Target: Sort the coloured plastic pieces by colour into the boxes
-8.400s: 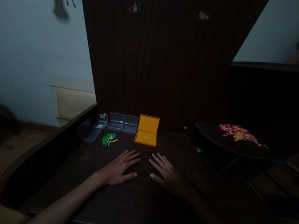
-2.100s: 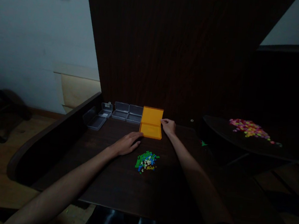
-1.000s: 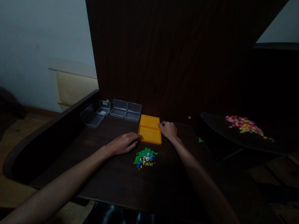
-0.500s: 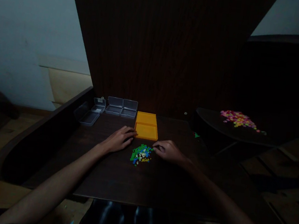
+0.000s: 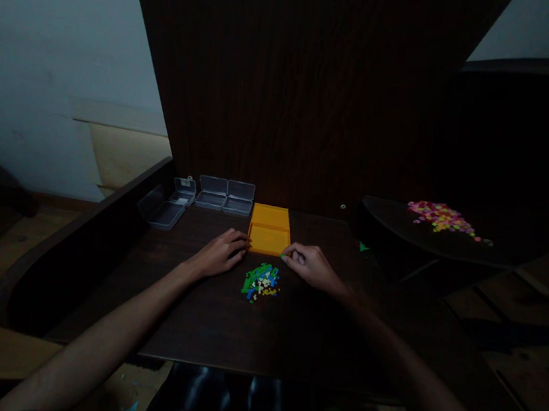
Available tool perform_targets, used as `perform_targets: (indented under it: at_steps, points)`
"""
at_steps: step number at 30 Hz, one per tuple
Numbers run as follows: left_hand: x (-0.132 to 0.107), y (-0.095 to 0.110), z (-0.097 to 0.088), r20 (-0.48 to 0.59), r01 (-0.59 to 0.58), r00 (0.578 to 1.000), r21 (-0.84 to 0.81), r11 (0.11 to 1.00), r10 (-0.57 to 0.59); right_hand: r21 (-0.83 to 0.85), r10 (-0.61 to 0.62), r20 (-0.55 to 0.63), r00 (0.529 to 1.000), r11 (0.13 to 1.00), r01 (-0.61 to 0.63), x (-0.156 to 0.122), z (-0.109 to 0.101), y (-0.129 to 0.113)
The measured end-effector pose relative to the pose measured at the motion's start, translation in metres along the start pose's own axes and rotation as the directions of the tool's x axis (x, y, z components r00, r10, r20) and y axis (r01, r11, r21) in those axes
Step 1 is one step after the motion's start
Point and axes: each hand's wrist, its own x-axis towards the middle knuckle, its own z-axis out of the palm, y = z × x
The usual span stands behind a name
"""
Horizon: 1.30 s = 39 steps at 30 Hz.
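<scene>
A yellow box (image 5: 269,239) lies open on the dark table, its lid folded back behind it. My left hand (image 5: 221,252) rests at the box's front left corner; its fingers are stretched out and the fingertips touch the edge. My right hand (image 5: 313,267) is closed in a pinch by the front right corner. A small green piece (image 5: 283,256) shows at its fingertips, too small to make out its exact kind. Between my hands and nearer to me lies a pile of small green, blue, white and yellow pieces (image 5: 262,283).
Several clear plastic boxes (image 5: 225,203) stand with raised lids at the back left. A pile of pink and yellow pieces (image 5: 440,217) lies on a dark shelf (image 5: 387,223) at the right. A tall dark panel (image 5: 289,87) rises behind the table, and a raised side board (image 5: 85,235) borders its left.
My right hand has moved forward from the pile's edge to the box's front right corner, carrying a small green piece. My left hand stays at the box.
</scene>
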Motion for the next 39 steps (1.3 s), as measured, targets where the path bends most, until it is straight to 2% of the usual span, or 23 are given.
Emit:
perform_targets:
  at_steps: [4,8,16,28,31,35,39]
  points:
    - [0.0,0.0,0.0,0.001,-0.003,1.0,0.002,1.0,0.003,0.007,0.006,-0.063,0.998,1.0,-0.005,0.024,-0.004,-0.001]
    - [0.0,-0.002,0.001,0.011,-0.005,1.0,0.0,1.0,0.005,-0.046,0.01,-0.085,0.996,0.999,-0.014,0.048,0.002,0.006]
    - [0.0,0.0,-0.002,0.018,0.006,1.0,-0.003,1.0,-0.006,-0.154,0.157,-0.029,0.987,0.975,-0.159,0.074,0.016,0.022]
    - [0.0,-0.001,-0.002,0.029,-0.002,1.0,0.017,1.0,0.001,-0.137,0.238,0.048,0.97,0.964,-0.23,0.065,0.011,0.019]
    - [-0.001,0.0,-0.002,0.023,0.002,1.0,0.017,1.0,-0.002,-0.099,0.217,0.053,0.975,0.973,-0.211,0.062,0.01,0.019]
    - [-0.001,-0.001,-0.001,0.023,-0.003,1.0,0.014,1.0,0.002,0.034,0.162,0.059,0.985,0.986,-0.165,0.054,0.005,0.018]
    - [-0.001,-0.003,0.001,0.024,-0.012,1.0,0.014,1.0,0.012,0.093,0.085,0.14,0.987,0.991,-0.098,0.036,-0.001,0.012]
